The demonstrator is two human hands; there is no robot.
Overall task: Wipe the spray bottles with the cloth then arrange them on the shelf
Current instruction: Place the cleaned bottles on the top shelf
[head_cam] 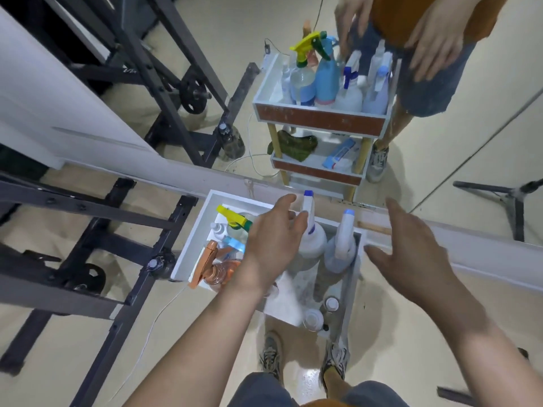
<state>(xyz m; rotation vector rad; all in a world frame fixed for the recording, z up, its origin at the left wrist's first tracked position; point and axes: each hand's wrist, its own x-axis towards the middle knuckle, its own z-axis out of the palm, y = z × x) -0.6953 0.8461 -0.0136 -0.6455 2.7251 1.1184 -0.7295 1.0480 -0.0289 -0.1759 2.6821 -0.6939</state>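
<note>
Both spread, empty: left hand [273, 239] mid-frame hangs beside the white blue-tipped plastic spray bottle [312, 233], probably to take it; right hand [411, 254] hovers.

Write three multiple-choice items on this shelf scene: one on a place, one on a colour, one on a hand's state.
1. The green cloth seen in the mirror lies:
A. in the top tray
B. on the shelf under the top tray
C. on the floor

2. The trigger head at the far left of the white tray is:
A. red
B. black
C. yellow

3. The right hand is:
A. open, holding nothing
B. gripping a cloth
C. gripping a bottle

Answers:
1 B, the cloth is draped on the second level in the reflection.
2 C, the trigger head is bright yellow.
3 A, the fingers are spread in the air beside the tray.
</note>
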